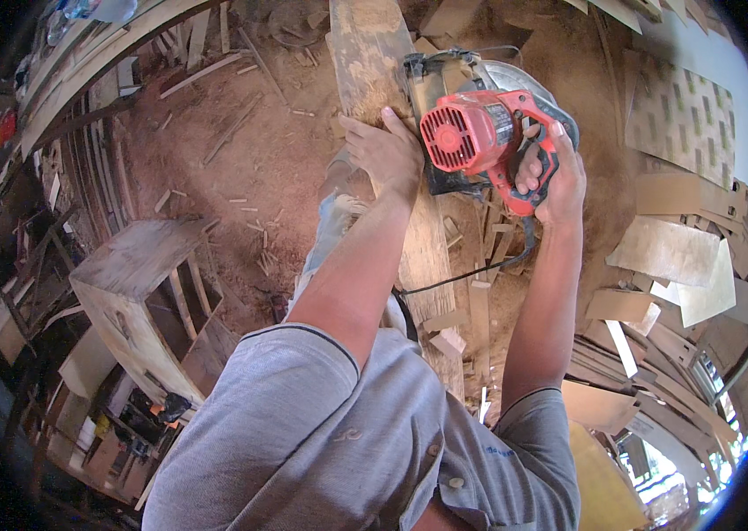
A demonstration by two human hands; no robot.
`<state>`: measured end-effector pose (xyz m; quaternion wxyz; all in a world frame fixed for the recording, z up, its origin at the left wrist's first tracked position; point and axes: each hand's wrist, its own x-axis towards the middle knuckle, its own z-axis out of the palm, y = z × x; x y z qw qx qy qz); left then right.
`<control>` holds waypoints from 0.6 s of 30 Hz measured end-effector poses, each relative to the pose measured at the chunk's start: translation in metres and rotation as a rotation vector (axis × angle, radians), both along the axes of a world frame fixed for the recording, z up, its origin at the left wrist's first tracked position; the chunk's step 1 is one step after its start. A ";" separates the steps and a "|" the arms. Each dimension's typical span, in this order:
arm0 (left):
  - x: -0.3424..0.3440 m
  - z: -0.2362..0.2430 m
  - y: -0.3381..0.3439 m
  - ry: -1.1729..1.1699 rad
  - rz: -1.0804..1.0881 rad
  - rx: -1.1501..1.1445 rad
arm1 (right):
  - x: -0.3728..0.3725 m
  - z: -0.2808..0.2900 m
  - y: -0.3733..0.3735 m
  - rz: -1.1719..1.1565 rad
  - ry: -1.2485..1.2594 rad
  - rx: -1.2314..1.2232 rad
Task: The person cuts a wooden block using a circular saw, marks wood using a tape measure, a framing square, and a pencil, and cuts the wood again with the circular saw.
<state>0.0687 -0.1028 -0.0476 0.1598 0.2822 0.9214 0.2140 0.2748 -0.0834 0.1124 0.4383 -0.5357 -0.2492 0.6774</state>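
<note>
A red and black circular saw (pixel 467 133) rests with its base plate on a long wooden plank (pixel 370 44), which runs from the far edge of the view toward my body. My right hand (pixel 558 173) is wrapped round the saw's rear handle. Flat on the plank, just left of the saw's base, lies my left hand (pixel 385 155) with its fingers stretched out. The saw's blade guard shows on its far right side, and the blade's lower part is hidden. From the handle a black cord (pixel 471 273) curves back across the plank.
Sawdust and scattered offcuts cover the brown floor (pixel 223 177). On the left stands an open wooden box frame (pixel 139 265). Stacked boards and panels (pixel 675 257) fill the right side, with a perforated sheet (pixel 679 115) above them. Small wood blocks (pixel 447 341) lie near my body.
</note>
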 end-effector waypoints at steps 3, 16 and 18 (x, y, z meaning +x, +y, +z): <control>-0.003 0.000 0.001 -0.018 0.002 0.000 | 0.000 -0.004 -0.004 -0.014 0.026 -0.006; -0.016 -0.005 0.046 -0.057 0.020 -0.037 | 0.019 -0.024 -0.015 -0.007 0.050 -0.076; -0.015 -0.002 0.051 -0.100 0.017 -0.052 | 0.020 -0.028 -0.018 -0.010 0.035 -0.062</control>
